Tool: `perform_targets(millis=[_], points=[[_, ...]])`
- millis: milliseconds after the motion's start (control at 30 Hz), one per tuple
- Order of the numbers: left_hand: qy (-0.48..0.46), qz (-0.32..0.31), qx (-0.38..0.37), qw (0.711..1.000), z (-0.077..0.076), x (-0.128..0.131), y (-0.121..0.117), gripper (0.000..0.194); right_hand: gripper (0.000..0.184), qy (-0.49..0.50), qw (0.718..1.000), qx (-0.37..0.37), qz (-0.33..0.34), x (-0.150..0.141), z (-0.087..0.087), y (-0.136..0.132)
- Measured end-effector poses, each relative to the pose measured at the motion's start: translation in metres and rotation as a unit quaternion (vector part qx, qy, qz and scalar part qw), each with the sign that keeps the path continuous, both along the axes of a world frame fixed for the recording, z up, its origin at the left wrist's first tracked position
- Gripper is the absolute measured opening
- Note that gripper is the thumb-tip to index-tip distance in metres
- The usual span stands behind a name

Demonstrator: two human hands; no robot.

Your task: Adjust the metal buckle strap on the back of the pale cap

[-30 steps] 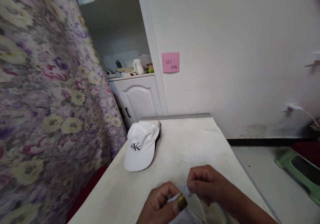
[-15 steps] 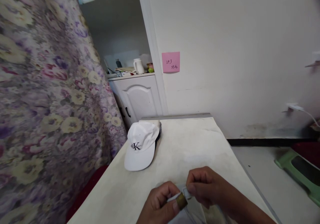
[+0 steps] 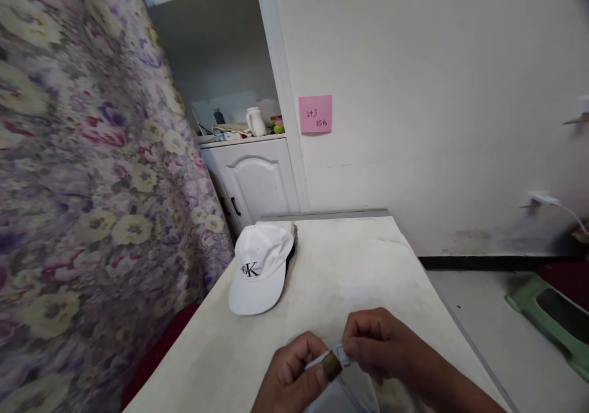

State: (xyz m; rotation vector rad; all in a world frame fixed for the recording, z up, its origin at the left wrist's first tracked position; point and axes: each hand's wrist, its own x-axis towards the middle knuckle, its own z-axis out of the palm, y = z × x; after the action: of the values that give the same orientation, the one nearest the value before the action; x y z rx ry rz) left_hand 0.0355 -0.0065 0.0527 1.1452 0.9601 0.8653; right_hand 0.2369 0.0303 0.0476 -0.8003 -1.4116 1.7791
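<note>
While the left hand (image 3: 291, 373) pinches a brass-coloured metal buckle (image 3: 331, 367), lower centre, the right hand (image 3: 380, 344) clamps fingertips on a pale fabric strap (image 3: 342, 356), seemingly part-threaded, not yet released.

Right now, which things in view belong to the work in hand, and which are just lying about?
In hand:
brass-coloured piece, in the left hand
pale strap, in the right hand
pale fabric just below

Seemingly lying about:
white cap on the table
pink note on the wall
white jug
</note>
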Motion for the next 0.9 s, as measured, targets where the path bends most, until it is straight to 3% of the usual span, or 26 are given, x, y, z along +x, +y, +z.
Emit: perform_targets(millis=[267,500,733,900], points=[[-0.001,-0.001,-0.010,1.000,0.002,0.004,0.001,0.040,0.019,-0.008,1.000,0.001,0.003,0.003,-0.002,0.001],[0.003,0.002,-0.029,1.000,0.008,0.009,-0.001,0.040,0.014,-0.020,0.998,-0.011,0.052,0.007,-0.002,0.005],[0.025,-0.037,-0.009,0.999,0.000,0.006,0.003,0.039,0.016,-0.027,0.998,0.028,0.048,0.007,0.001,0.005],[0.044,-0.028,0.007,0.999,-0.002,0.004,0.003,0.038,0.013,-0.022,0.997,0.001,0.068,0.008,0.001,0.006]])
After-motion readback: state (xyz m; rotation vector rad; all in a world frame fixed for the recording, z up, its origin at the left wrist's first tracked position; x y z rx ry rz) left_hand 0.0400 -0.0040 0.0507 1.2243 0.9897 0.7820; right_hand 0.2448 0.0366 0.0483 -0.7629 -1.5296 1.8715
